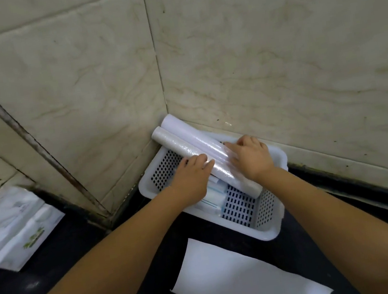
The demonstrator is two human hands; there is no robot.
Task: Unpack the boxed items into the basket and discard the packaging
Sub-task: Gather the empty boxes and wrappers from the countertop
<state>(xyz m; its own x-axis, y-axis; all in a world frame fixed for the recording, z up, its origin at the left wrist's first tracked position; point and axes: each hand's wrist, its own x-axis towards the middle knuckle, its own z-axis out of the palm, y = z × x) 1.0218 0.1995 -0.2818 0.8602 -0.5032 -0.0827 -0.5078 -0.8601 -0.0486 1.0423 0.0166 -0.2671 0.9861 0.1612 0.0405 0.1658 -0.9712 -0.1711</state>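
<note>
Two rolls (189, 148) laid across basket (276, 228) in wall corner, far ends past rim. Front roll pressed by L hand (191, 178) & R hand (251, 157), fingers flat, not pinching. Boxes (13, 227) left on counter.

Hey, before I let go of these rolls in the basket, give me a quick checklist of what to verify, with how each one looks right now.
1. Both hands on the rolls: ok. The left hand and right hand rest on the clear wrapped roll.
2. Rolls fully inside the basket: not ok. The clear wrapped roll and the white roll stick out over the far rim toward the wall corner.
3. Rolls settled flat: not ok, they lie tilted.
4. Room left in the basket: ok, bare perforated floor shows.
5. Packaging discarded: not ok. Printed packaging lies on the counter.
6. White sheet purpose: cannot tell.
</note>
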